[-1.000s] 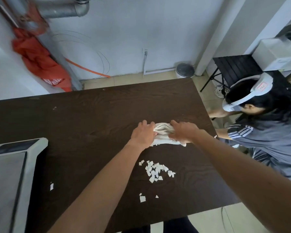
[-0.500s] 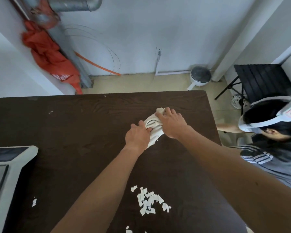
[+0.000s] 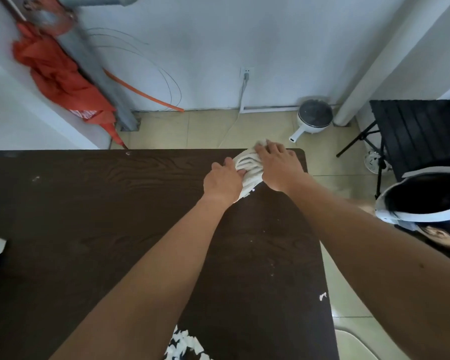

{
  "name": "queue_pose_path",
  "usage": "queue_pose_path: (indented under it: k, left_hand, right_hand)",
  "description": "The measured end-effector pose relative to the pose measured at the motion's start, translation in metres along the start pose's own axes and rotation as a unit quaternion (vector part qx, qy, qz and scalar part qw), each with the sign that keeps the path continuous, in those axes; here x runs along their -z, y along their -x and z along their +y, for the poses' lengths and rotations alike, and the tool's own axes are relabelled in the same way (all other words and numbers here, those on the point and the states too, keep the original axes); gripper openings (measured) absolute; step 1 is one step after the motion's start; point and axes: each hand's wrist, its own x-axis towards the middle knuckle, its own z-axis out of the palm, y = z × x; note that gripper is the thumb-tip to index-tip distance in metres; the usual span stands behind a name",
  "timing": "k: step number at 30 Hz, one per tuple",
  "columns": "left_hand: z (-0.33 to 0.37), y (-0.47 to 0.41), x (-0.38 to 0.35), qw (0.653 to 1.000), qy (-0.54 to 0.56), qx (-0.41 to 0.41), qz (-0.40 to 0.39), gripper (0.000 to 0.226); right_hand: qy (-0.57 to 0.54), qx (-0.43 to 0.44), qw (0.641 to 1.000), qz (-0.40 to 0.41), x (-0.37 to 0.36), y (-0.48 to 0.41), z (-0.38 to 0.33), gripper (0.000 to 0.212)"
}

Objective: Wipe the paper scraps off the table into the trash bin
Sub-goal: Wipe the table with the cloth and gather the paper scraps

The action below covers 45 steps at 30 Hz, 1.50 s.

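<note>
Paper scraps lie heaped well behind your hands, close to your body and partly hidden by your left forearm. Your left hand grips one side of a bunched white cloth, fingers curled into its folds. Your right hand presses the other side with fingers laid fairly flat. Both hands hold the cloth at the far right corner of the dark bench, well apart from the heap.

By my reading the wiping is not yet done: the heap sits unswept, a stray scrap rests at the bench edge behind your right hand, and I cannot pick out a trash bin. Past your hands is tiled floor with a round white appliance. A black chair stands to the right, and a person in a white headset sits beside your right arm.
</note>
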Motion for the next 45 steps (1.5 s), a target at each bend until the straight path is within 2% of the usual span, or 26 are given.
queue_pose_path:
  k: [8, 19, 26, 35, 41, 45]
  left_hand:
    - [0.041, -0.002, 0.000, 0.993, -0.079, -0.084, -0.021, 0.057]
    - [0.041, 0.057, -0.015, 0.979, -0.085, -0.160, -0.094, 0.059]
    - [0.024, 0.137, -0.040, 0.963, -0.065, -0.222, -0.141, 0.059]
    - [0.001, 0.225, -0.051, 0.936, -0.077, -0.303, -0.162, 0.055]
    - [-0.008, 0.252, -0.055, 0.917, -0.095, -0.344, -0.177, 0.046]
    - [-0.017, 0.261, -0.055, 0.902, -0.109, -0.374, -0.188, 0.041]
  right_hand:
    - [0.022, -0.072, 0.997, 0.003, -0.009, 0.034, 0.037, 0.066]
    - [0.022, -0.140, 0.990, -0.012, -0.032, 0.127, 0.027, 0.068]
    - [0.020, -0.214, 0.976, -0.026, -0.065, 0.219, -0.005, 0.071]
    - [-0.002, -0.294, 0.955, -0.036, -0.093, 0.312, -0.051, 0.061]
    - [-0.008, -0.355, 0.934, -0.033, -0.100, 0.360, -0.084, 0.055]
    - [-0.001, -0.351, 0.936, -0.024, -0.102, 0.383, -0.108, 0.048]
